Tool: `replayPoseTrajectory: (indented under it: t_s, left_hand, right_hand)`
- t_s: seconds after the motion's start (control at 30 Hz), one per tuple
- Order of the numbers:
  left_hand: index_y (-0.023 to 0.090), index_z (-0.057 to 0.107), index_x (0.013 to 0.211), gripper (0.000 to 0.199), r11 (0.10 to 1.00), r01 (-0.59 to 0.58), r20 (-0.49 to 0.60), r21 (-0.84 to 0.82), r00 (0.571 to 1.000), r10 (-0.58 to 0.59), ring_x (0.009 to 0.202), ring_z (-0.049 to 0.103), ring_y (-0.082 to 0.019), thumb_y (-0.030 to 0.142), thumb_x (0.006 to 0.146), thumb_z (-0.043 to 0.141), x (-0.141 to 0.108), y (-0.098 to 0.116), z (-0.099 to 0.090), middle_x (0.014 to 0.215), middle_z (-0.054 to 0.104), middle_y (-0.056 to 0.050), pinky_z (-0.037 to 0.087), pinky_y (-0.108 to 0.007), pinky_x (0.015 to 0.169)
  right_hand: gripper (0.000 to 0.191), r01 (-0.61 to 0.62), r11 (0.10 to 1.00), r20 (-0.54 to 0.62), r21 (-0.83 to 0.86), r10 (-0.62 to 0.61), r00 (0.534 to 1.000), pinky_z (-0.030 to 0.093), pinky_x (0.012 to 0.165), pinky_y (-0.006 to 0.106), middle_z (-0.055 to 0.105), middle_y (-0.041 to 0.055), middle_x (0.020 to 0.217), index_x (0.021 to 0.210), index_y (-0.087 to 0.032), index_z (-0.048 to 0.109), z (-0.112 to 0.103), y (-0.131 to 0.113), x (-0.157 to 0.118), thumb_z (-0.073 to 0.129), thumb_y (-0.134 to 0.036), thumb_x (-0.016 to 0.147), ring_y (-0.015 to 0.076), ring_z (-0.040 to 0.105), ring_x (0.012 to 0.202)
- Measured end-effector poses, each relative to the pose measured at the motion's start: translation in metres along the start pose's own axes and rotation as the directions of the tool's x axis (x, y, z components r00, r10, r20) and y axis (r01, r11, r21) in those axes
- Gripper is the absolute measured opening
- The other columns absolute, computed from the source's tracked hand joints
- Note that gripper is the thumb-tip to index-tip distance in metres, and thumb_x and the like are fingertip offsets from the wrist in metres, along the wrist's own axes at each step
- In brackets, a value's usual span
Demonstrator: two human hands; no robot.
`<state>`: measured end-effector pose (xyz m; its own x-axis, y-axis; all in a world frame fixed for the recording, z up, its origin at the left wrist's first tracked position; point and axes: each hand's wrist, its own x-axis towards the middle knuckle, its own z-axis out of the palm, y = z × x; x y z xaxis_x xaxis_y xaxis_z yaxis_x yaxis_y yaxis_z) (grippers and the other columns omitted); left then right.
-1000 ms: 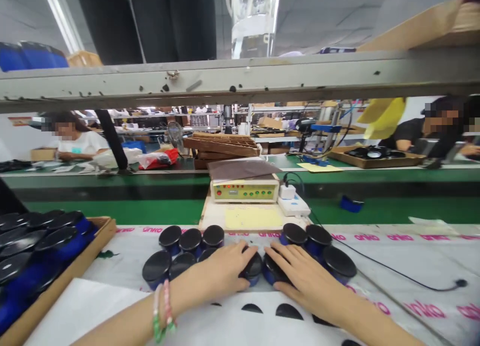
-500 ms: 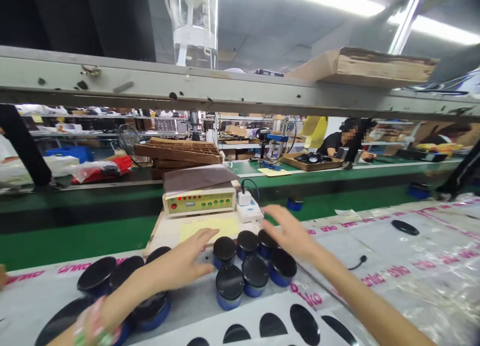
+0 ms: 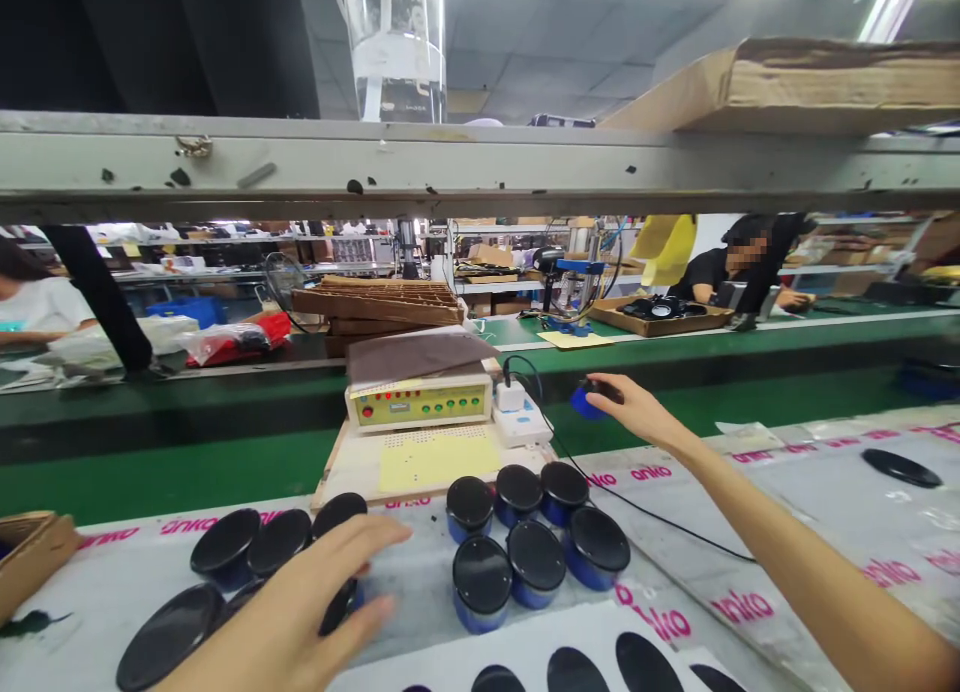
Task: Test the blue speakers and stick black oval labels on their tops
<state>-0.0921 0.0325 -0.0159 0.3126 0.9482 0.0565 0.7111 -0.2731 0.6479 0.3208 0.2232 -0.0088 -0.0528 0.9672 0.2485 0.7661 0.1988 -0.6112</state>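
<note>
Out over the green belt, my right hand (image 3: 634, 407) has its fingers closed around a small round blue housing with a black top (image 3: 585, 402). My left hand (image 3: 315, 592), fingers apart and holding nothing, hovers over the left group of similar housings, partly covering them. One black-topped housing (image 3: 225, 547) shows at that group's far left. Between my hands stands another cluster, including a front housing (image 3: 481, 577) with a glossy black lid. In front of it lies a white sheet (image 3: 450, 662) bearing black discs.
A control box (image 3: 420, 404) with lit buttons stands behind the clusters, beside a white power socket (image 3: 521, 422) with a black cable. A metal shelf beam (image 3: 465, 167) crosses above. A cardboard box (image 3: 37, 562) sits at left. A co-worker (image 3: 739, 262) works across the belt.
My right hand has reached forward onto the belt and closed on a blue housing there. My left hand has drawn back toward me. The view has shifted slightly.
</note>
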Motion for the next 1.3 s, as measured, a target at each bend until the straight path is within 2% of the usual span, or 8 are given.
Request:
replayPoseTrajectory:
  t_s: [0.1, 0.17, 0.3, 0.4, 0.63, 0.93, 1.07, 1.3]
  left_hand:
    - [0.031, 0.047, 0.132, 0.053, 0.849, 0.055, 0.049, -0.526, 0.998, -0.035, 0.112, 0.056, -0.025, 0.050, 0.084, 0.058, 0.031, 0.052, 0.023, 0.137, 0.047, -0.009, 0.048, -0.039, 0.094]
    - [0.027, 0.041, 0.136, 0.058, 0.516, 0.164, 0.182, -0.841, 0.983, -0.017, 0.112, 0.055, -0.024, 0.058, 0.087, 0.047, 0.050, 0.084, 0.044, 0.138, 0.043, -0.011, 0.051, -0.039, 0.089]
    - [0.008, 0.055, 0.121, 0.066, 0.096, 0.530, 0.534, -0.842, 0.797, 0.281, 0.078, 0.067, -0.017, 0.063, 0.090, 0.035, 0.062, 0.118, 0.073, 0.103, 0.063, -0.016, 0.055, -0.026, 0.073]
    - [0.013, 0.054, 0.118, 0.045, 0.059, 0.508, 0.503, -0.860, 0.821, 0.269, 0.078, 0.069, -0.018, 0.043, 0.086, 0.060, 0.051, 0.118, 0.073, 0.099, 0.067, -0.011, 0.053, -0.028, 0.080]
    - [0.014, 0.062, 0.105, 0.050, 0.040, 0.436, 0.433, -0.899, 0.872, 0.226, 0.100, 0.065, -0.026, 0.021, 0.062, 0.084, 0.028, 0.107, 0.053, 0.096, 0.067, -0.008, 0.049, -0.037, 0.092]
    - [0.005, 0.062, 0.107, 0.056, -0.121, 0.438, 0.422, -0.891, 0.896, 0.138, 0.080, 0.068, -0.022, 0.056, 0.087, 0.049, 0.025, 0.117, 0.055, 0.090, 0.066, -0.014, 0.053, -0.036, 0.080]
    - [0.012, 0.056, 0.119, 0.045, -0.042, 0.339, 0.334, -0.940, 0.938, 0.086, 0.090, 0.066, -0.024, 0.040, 0.084, 0.064, 0.018, 0.115, 0.053, 0.096, 0.068, -0.011, 0.047, -0.042, 0.092]
    - [0.022, 0.058, 0.116, 0.052, 0.096, 0.237, 0.242, -0.967, 0.969, 0.050, 0.099, 0.061, -0.020, 0.049, 0.074, 0.072, 0.006, 0.112, 0.049, 0.109, 0.065, -0.005, 0.044, -0.033, 0.093]
  right_hand:
    - [0.045, 0.159, 0.971, 0.171, 0.181, -0.190, 0.967, 0.050, 0.089, 0.035, 0.058, 0.0065, 0.127, 0.129, -0.025, 0.048, -0.012, -0.048, -0.058, 0.053, -0.045, 0.089, 0.0209, 0.061, 0.104]
    - [0.051, 0.244, 0.927, 0.222, 0.286, -0.312, 0.924, 0.049, 0.091, 0.034, 0.054, 0.0048, 0.132, 0.131, -0.028, 0.046, -0.017, -0.080, -0.101, 0.053, -0.051, 0.086, 0.0225, 0.057, 0.112]
    - [0.050, 0.403, 0.855, 0.240, 0.326, -0.487, 0.840, 0.036, 0.104, 0.037, 0.044, 0.0047, 0.142, 0.130, -0.030, 0.049, -0.031, -0.095, -0.144, 0.050, -0.054, 0.087, 0.0232, 0.039, 0.131]
    - [0.056, -0.043, 0.999, -0.096, 0.017, 0.045, 0.994, 0.048, 0.087, 0.037, 0.066, 0.0088, 0.112, 0.106, -0.026, 0.065, -0.050, -0.042, -0.138, 0.037, -0.068, 0.082, 0.0256, 0.060, 0.106]
    - [0.040, -0.368, 0.929, -0.351, -0.033, 0.335, 0.875, 0.038, 0.048, 0.039, 0.047, 0.0027, 0.036, 0.039, -0.027, 0.039, -0.056, 0.070, -0.149, 0.065, -0.046, 0.062, 0.0246, 0.052, 0.039]
    - [0.028, 0.172, 0.982, -0.406, 0.079, -0.126, 0.905, 0.050, 0.055, 0.029, 0.068, 0.0021, 0.072, 0.093, -0.027, 0.061, -0.030, -0.082, -0.187, 0.057, -0.052, 0.081, 0.0192, 0.063, 0.060]
    - [0.006, 0.548, 0.836, -0.389, -0.031, -0.515, 0.764, 0.050, 0.053, 0.025, 0.064, -0.0016, 0.070, 0.092, -0.031, 0.057, -0.001, -0.143, -0.220, 0.051, -0.032, 0.091, 0.0151, 0.061, 0.057]
    - [0.020, 0.494, 0.864, -0.219, 0.097, -0.465, 0.858, 0.045, 0.040, 0.018, 0.058, -0.0057, 0.058, 0.074, -0.026, 0.055, 0.003, -0.154, -0.216, 0.047, -0.028, 0.092, 0.0094, 0.055, 0.046]
